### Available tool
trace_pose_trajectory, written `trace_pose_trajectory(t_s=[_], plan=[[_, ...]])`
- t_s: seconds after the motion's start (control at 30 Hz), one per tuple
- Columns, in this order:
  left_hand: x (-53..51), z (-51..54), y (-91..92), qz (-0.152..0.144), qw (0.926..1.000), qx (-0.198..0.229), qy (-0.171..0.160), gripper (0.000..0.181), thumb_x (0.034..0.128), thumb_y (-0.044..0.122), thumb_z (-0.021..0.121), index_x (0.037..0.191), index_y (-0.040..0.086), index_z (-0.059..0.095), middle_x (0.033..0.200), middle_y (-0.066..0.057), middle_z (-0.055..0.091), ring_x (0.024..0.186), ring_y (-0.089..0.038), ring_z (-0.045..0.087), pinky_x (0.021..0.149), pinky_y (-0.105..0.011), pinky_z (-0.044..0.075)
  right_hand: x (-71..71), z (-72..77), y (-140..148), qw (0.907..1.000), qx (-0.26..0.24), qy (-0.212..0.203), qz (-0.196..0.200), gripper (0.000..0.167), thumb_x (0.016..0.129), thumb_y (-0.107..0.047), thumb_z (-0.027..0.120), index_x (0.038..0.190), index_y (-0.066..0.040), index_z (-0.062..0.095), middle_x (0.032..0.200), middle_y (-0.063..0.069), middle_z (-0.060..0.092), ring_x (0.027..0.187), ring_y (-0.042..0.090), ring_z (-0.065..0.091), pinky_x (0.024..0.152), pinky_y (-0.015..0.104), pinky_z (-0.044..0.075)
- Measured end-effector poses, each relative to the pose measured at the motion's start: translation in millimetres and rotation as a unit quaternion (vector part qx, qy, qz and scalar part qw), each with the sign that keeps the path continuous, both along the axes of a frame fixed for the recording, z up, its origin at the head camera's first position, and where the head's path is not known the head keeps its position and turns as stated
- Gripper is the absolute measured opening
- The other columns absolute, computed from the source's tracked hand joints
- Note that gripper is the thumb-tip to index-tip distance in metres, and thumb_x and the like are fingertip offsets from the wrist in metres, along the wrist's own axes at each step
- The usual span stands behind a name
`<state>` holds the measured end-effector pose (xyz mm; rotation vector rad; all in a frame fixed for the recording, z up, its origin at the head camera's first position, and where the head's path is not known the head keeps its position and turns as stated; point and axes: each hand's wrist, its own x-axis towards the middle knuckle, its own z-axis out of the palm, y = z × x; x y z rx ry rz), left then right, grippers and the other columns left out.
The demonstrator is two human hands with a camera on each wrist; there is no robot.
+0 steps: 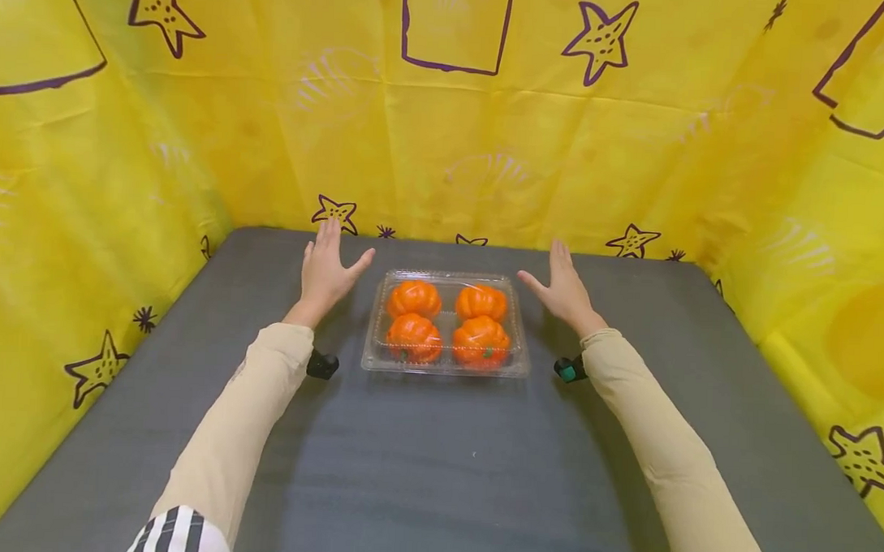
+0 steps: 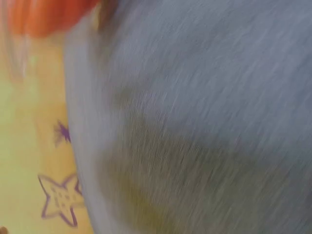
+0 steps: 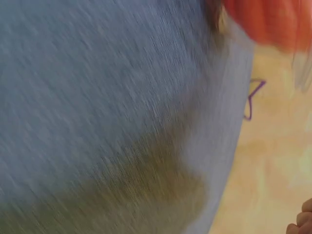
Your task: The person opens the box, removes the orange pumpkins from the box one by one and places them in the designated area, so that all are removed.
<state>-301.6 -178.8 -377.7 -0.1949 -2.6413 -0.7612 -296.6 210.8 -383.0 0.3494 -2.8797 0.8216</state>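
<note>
Several small orange pumpkins [image 1: 481,340] sit in a clear plastic clamshell box [image 1: 446,367] in the middle of the table. The box's lid is down over them. To its left is my left hand [image 1: 325,276], fingers straight and thumb spread toward the box, apart from it. My right hand [image 1: 566,292] mirrors it on the other side, also straight-fingered and holding nothing. In the left wrist view a blurred pumpkin [image 2: 46,17] shows at the top left. The right wrist view catches a pumpkin [image 3: 273,22] at the top right and some fingertips [image 3: 305,220] low in the corner.
A dark grey table [image 1: 435,463] lies under everything. Yellow cloth [image 1: 446,146] printed with starfish and shells hangs behind it and along both sides. Dark wrist devices [image 1: 323,364] are worn under both forearms.
</note>
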Motion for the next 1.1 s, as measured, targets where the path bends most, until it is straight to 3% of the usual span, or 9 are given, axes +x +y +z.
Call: trace_pose_trajectory(t_s=[0.17,0.4,0.53,0.63,0.7,0.87,0.93,1.0,1.1], plan=[[17.6,-8.1,11.8,-0.015,0.9919,0.125,0.018,0.078,0.0856,0.049,0.048,0.141,0.002,0.02,0.146,-0.011,0.017,0.133,-0.02,0.011,0.105,-0.041,0.01,15.1,-10.1,-3.3,0.9982,-0.058,0.004,0.015,0.087,0.088,-0.054,0.041,0.141,0.002,0.001,0.147,0.017,-0.002,0.133,0.024,-0.005,0.105,0.045,0.005],[46.9,-19.4,11.4,-0.081,0.9634,0.242,0.083,0.061,0.0843,0.031,0.056,0.136,0.004,0.037,0.138,-0.007,0.035,0.126,-0.019,0.031,0.102,-0.034,0.023,41.5,-19.8,-11.2,0.9854,-0.15,0.046,0.066,0.07,0.092,-0.034,0.049,0.142,-0.001,0.012,0.146,0.014,0.011,0.132,0.026,0.012,0.105,0.043,0.012],[60.4,-19.7,9.2,-0.111,0.9516,0.26,0.122,0.055,0.0812,0.022,0.059,0.131,0.003,0.045,0.132,-0.006,0.044,0.12,-0.021,0.041,0.1,-0.033,0.029,60.0,-18.0,-17.0,0.9601,-0.211,0.124,0.135,0.062,0.088,-0.009,0.058,0.138,0.004,0.024,0.141,0.021,0.025,0.128,0.03,0.024,0.103,0.041,0.019],[69.2,-15.6,10.6,-0.159,0.9436,0.26,0.131,0.058,0.0784,0.016,0.06,0.132,0.002,0.043,0.133,-0.009,0.042,0.121,-0.023,0.039,0.101,-0.034,0.027,77.6,-9.1,-22.9,0.9387,-0.247,0.158,0.181,0.061,0.083,0.001,0.059,0.134,0.011,0.027,0.137,0.027,0.028,0.126,0.037,0.026,0.103,0.037,0.02],[78.9,-9.6,13.9,-0.193,0.9362,0.263,0.131,0.06,0.0768,0.013,0.061,0.131,-0.002,0.041,0.133,-0.014,0.041,0.122,-0.027,0.037,0.101,-0.035,0.026,89.6,-2.6,-27.1,0.9307,-0.261,0.163,0.198,0.062,0.081,0.003,0.06,0.133,0.014,0.027,0.136,0.03,0.027,0.125,0.041,0.025,0.103,0.033,0.02],[109.7,5.8,25.2,-0.269,0.9095,0.293,0.121,0.059,0.074,0.003,0.062,0.125,-0.016,0.039,0.128,-0.03,0.039,0.121,-0.038,0.034,0.101,-0.033,0.025,108.1,0.8,-32.5,0.9277,-0.27,0.147,0.212,0.075,0.07,0.011,0.066,0.132,0.016,0.025,0.135,0.031,0.026,0.124,0.045,0.023,0.103,0.024,0.019],[119.0,7.1,28.8,-0.289,0.9021,0.3,0.112,0.06,0.072,-0.003,0.062,0.124,-0.019,0.037,0.127,-0.033,0.037,0.121,-0.039,0.032,0.102,-0.031,0.024,111.3,-1.9,-32.5,0.927,-0.273,0.136,0.218,0.087,0.063,0.012,0.072,0.134,0.015,0.021,0.136,0.032,0.024,0.124,0.045,0.021,0.103,0.023,0.018],[125.5,5.7,31.3,-0.303,0.8999,0.297,0.102,0.063,0.0715,-0.003,0.064,0.125,-0.019,0.035,0.128,-0.034,0.035,0.122,-0.041,0.03,0.102,-0.031,0.023,112.2,-6.2,-31.2,0.9269,-0.278,0.118,0.222,0.098,0.059,0.01,0.077,0.136,0.014,0.015,0.138,0.032,0.021,0.125,0.045,0.018,0.104,0.029,0.017],[132.6,2.9,37.0,-0.312,0.9036,0.279,0.091,0.071,0.074,0.009,0.068,0.128,-0.018,0.03,0.132,-0.033,0.03,0.123,-0.042,0.027,0.103,-0.031,0.021,111.0,-11.2,-27.2,0.9257,-0.286,0.083,0.234,0.111,0.062,-0.015,0.083,0.137,0.012,0.005,0.14,0.032,0.013,0.127,0.045,0.011,0.104,0.038,0.013]])
